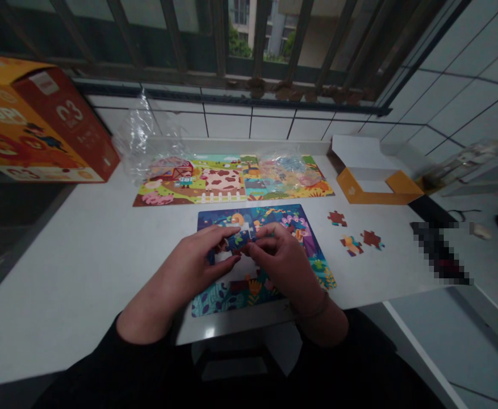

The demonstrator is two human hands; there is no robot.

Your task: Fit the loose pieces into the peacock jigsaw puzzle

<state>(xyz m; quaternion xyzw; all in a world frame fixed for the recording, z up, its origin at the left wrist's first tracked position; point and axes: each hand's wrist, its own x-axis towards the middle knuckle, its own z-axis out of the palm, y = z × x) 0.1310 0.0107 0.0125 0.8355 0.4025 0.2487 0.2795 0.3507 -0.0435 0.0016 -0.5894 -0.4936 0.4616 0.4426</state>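
A dark blue jigsaw puzzle point(289, 213) lies on the white table, with a pale gap in its middle. Over its left part, my left hand point(200, 255) has its thumb and fingers closed around a dark blue puzzle piece point(237, 240). My right hand point(280, 253) is pinched at the right side of the same piece, its fingertips close to those of my left hand. Three loose pieces lie right of the puzzle: a brown one point(337, 218), an orange and white one point(351, 245) and another brown one point(372, 239). Fingers partly hide the held piece.
Behind the puzzle lie a farm picture point(223, 179) and a colourful picture point(317, 182) under clear plastic. Crumpled plastic point(140, 139) stands near an orange box point(65, 125) at the left. An open yellow box point(374, 196) sits at the back right, before the barred window.
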